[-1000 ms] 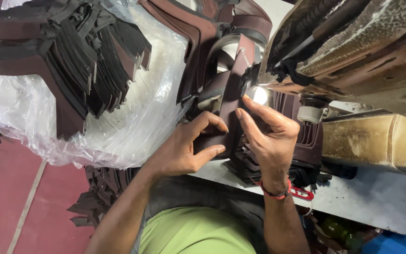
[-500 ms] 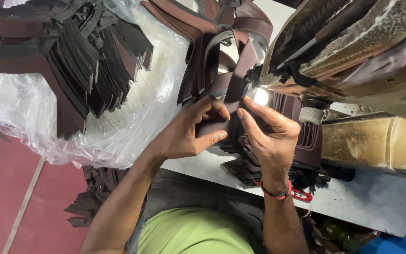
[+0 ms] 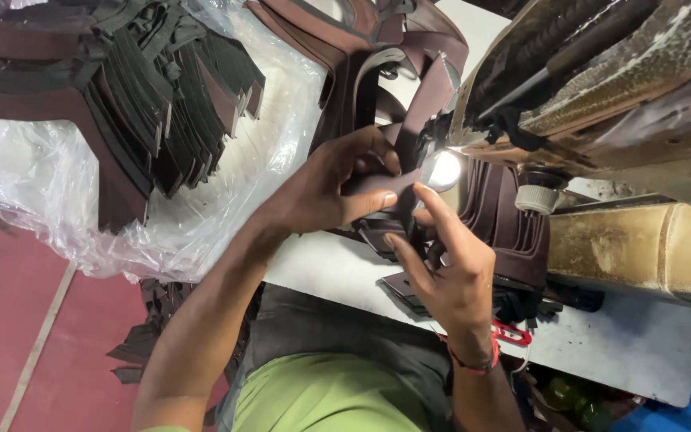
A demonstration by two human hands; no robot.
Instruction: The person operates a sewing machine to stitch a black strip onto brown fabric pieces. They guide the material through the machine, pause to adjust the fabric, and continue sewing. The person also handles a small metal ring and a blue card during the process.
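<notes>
At six o'clock the right hand (image 3: 453, 276) pinches the lower edge of a dark brown leather piece (image 3: 377, 186). At ten o'clock from it the left hand (image 3: 325, 188) clamps the same piece by thumb and fingers, just beside the lamp (image 3: 444, 170) of the sewing machine (image 3: 601, 88). Beneath lies the white table (image 3: 633, 344). Farther, at ten o'clock, stacked leather cutouts (image 3: 121, 88) rest on clear plastic sheeting (image 3: 201, 200).

Head camera looks down (close) at worktable (image 3: 337, 272).
</notes>
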